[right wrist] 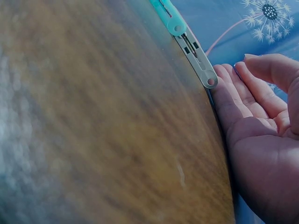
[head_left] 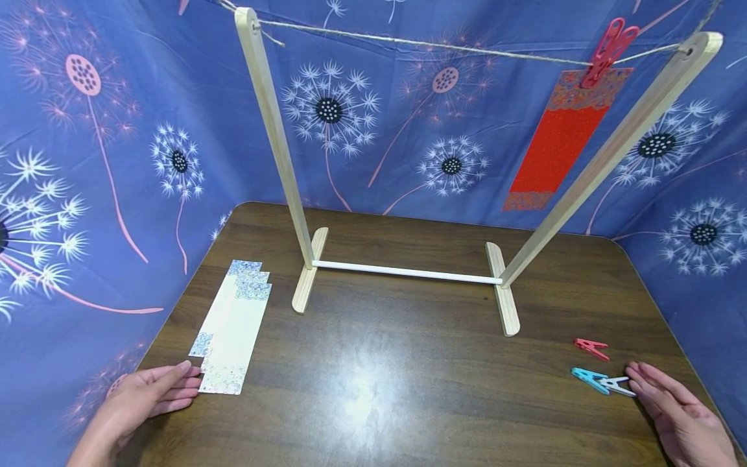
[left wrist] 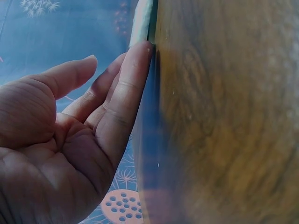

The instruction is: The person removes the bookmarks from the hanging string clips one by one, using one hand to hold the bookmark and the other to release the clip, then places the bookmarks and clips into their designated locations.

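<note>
My left hand [head_left: 148, 395] rests at the table's left edge, its fingertips beside the near end of several overlapping white strips [head_left: 236, 331] with blue patterned ends. In the left wrist view its thumb stands apart from the loosely bent fingers [left wrist: 124, 98], with nothing held. On the right side lie a red clothespin [head_left: 592, 348], a light-blue clothespin [head_left: 591, 379] and a grey-white clothespin [head_left: 617, 386]. Right beside the grey-white one is my right hand [head_left: 683, 412], palm turned inward and holding nothing; whether the fingertips touch it I cannot tell.
A wooden rack [head_left: 280, 143] with a white crossbar [head_left: 408, 272] stands at the back of the brown table [head_left: 397, 344]. From its string [head_left: 408, 41] hangs a red strip [head_left: 557, 146], clipped by a larger red clothespin [head_left: 611, 52]. Blue dandelion-print cloth [head_left: 373, 175] surrounds the table.
</note>
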{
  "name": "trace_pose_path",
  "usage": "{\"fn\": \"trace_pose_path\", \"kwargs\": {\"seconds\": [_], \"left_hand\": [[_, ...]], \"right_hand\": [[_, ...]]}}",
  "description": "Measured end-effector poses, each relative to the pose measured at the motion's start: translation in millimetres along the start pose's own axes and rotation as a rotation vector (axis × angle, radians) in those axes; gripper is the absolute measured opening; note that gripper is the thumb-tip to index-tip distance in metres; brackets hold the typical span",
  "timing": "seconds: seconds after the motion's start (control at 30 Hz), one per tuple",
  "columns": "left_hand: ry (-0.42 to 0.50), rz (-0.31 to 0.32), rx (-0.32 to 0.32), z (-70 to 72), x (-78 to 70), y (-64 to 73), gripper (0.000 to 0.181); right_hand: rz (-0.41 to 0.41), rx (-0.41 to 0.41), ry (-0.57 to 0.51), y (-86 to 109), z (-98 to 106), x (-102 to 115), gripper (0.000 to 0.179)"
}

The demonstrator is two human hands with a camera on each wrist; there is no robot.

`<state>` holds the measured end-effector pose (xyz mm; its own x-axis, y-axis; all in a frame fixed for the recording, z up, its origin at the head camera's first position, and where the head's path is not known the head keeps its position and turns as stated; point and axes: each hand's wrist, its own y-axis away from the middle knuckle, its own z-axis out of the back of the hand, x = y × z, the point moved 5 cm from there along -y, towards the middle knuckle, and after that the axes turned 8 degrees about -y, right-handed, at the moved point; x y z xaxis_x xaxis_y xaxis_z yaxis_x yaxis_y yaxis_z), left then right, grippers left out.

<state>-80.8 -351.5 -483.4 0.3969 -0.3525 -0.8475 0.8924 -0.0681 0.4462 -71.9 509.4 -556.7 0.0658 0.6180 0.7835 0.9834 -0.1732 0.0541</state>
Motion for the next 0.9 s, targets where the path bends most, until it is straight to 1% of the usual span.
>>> {"fn": "trace_pose_path", "kwargs": {"seconds": [0.13,0.2,0.33,0.4,0.57,0.63,0.8,0.87,0.9], "left_hand": [[0.005,0.016,0.007,0.9,-0.5,0.6,0.044],[0.001,0.015,-0.002,1.1,-0.9,1.2,0.044],[-0.013,-0.011,-0.021,1.8,-1.6,2.2,0.042],[-0.014,-0.028,-0.028,2.3,-2.5,2.3,0.038],[-0.002,-0.085,-0.010,4.4,-5.2,2.1,0.030],[-0.001,-0.087,-0.013,4.8,-6.1,1.6,0.030],[-0.007,-0.054,-0.048,2.6,-11.9,-2.8,0.036],[-0.007,-0.054,-0.053,0.6,-17.0,-5.7,0.039],[-0.004,-0.057,-0.052,-0.2,-20.0,-7.4,0.040]], "right_hand": [[-0.001,0.021,-0.015,0.4,-2,0,0.047],[-0.003,0.019,-0.017,1.1,-4,0,0.047],[-0.005,0.047,-0.044,1.8,-5,1,0.046],[-0.004,0.092,-0.071,2.1,-6,2,0.047],[-0.021,0.214,-0.141,1.0,-8,4,0.050],[-0.039,0.225,-0.128,0.4,-8,3,0.051],[-0.070,0.248,-0.022,-2.7,-7,7,0.051],[-0.065,0.290,-0.013,-5.5,-9,11,0.052],[-0.059,0.320,-0.031,-7.4,-11,13,0.053]]}}
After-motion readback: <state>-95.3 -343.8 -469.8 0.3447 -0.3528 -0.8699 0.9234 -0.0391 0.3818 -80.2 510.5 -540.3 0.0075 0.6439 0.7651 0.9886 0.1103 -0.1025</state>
